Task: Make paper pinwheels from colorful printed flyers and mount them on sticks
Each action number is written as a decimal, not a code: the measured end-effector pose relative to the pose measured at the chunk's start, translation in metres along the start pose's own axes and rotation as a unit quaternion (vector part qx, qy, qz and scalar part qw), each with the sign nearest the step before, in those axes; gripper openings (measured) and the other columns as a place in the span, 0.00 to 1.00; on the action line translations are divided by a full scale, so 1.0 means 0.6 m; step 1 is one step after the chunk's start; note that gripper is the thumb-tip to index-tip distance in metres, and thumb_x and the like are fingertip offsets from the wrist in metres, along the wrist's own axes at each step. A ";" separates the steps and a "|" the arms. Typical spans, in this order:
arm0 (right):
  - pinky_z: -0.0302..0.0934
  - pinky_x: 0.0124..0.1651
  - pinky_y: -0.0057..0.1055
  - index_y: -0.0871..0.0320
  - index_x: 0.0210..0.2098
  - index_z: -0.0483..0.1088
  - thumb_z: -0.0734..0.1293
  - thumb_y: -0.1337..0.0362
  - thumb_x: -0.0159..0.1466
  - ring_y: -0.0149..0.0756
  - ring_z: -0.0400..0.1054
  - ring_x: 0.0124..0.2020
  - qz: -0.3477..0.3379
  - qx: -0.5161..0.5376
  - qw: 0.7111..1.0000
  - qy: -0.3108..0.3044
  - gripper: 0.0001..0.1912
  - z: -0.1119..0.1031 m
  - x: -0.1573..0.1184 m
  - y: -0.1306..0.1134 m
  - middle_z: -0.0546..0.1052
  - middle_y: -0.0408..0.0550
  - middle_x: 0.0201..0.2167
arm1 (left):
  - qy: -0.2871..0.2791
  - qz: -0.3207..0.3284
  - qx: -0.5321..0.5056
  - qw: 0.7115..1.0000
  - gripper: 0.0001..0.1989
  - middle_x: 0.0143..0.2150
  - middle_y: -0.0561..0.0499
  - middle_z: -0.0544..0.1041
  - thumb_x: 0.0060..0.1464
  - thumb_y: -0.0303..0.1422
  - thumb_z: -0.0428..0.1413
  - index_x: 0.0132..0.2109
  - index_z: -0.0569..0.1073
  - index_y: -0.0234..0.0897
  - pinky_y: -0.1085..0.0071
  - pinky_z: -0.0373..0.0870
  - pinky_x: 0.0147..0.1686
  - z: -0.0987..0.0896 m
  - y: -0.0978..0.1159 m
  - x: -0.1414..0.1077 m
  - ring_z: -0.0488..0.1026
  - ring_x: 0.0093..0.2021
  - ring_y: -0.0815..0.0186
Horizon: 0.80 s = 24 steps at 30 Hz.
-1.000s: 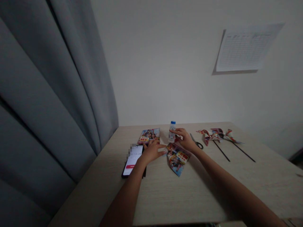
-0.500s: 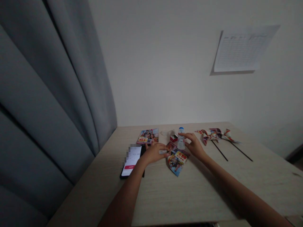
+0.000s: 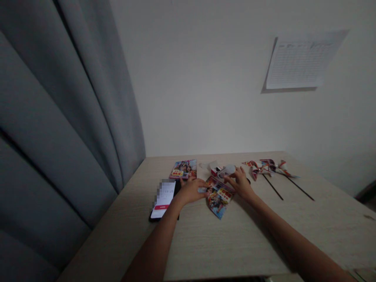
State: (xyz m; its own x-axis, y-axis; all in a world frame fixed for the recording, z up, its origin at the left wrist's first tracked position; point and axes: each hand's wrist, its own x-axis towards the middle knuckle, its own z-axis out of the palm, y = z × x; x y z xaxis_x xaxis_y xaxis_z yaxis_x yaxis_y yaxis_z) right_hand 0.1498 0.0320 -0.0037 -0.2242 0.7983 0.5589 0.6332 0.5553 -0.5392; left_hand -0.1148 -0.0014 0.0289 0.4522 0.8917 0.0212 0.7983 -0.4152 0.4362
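Observation:
A clear bottle (image 3: 226, 170) is tipped over in the grip of my right hand (image 3: 242, 184), its base toward the upper right. Below it lies a colourful printed paper (image 3: 219, 197), folded or cut to a point at its near end. My left hand (image 3: 192, 190) is at the paper's left edge, fingers round a small pale, translucent thing that I cannot make out well. Behind the paper is a small red box (image 3: 215, 171), partly hidden by the bottle.
A phone (image 3: 161, 203) with a lit screen and a printed leaflet (image 3: 183, 169) lie at the left. Two paper pinwheels (image 3: 260, 168) (image 3: 280, 167) on black sticks lie at the right. Grey curtain (image 3: 73, 117) hangs left; a paper sheet (image 3: 296, 64) is on the wall.
The bottle stood upright with its blue cap up; now my right hand has tilted it over, and the cap is out of sight. My left hand has barely moved.

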 end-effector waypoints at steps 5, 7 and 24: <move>0.41 0.70 0.56 0.54 0.29 0.71 0.63 0.49 0.68 0.41 0.69 0.42 -0.007 0.011 1.000 0.002 0.19 -0.004 -0.001 -0.015 0.74 0.45 0.32 | 0.011 -0.019 -0.003 1.000 0.21 0.60 0.53 0.76 0.54 0.52 0.59 0.53 0.80 0.56 0.39 0.39 0.68 0.001 -0.001 0.000 0.59 0.67 0.46; 0.43 0.69 0.56 0.54 0.30 0.71 0.63 0.49 0.68 0.40 0.69 0.41 -0.011 0.009 1.000 -0.007 0.18 -0.003 -0.002 -0.020 0.73 0.44 0.32 | 0.015 -0.020 -0.006 1.000 0.20 0.60 0.52 0.76 0.54 0.52 0.60 0.52 0.80 0.55 0.40 0.40 0.68 0.001 -0.001 0.000 0.61 0.66 0.46; 0.31 0.72 0.62 0.54 0.39 0.74 0.65 0.51 0.68 0.45 0.66 0.54 -0.068 -0.062 0.991 -0.102 0.14 0.006 -0.014 -0.063 0.74 0.50 0.42 | 0.008 -0.017 0.010 1.000 0.19 0.61 0.54 0.75 0.54 0.51 0.60 0.52 0.80 0.57 0.36 0.36 0.67 0.001 -0.003 -0.002 0.59 0.66 0.45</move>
State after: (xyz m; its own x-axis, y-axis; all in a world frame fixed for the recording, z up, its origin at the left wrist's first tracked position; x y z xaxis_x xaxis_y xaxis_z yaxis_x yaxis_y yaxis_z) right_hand 0.1253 0.0051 0.0097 -0.4504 0.7559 0.4751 0.6709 0.6377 -0.3786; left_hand -0.1163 -0.0017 0.0275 0.4176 0.9084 0.0215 0.8211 -0.3874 0.4192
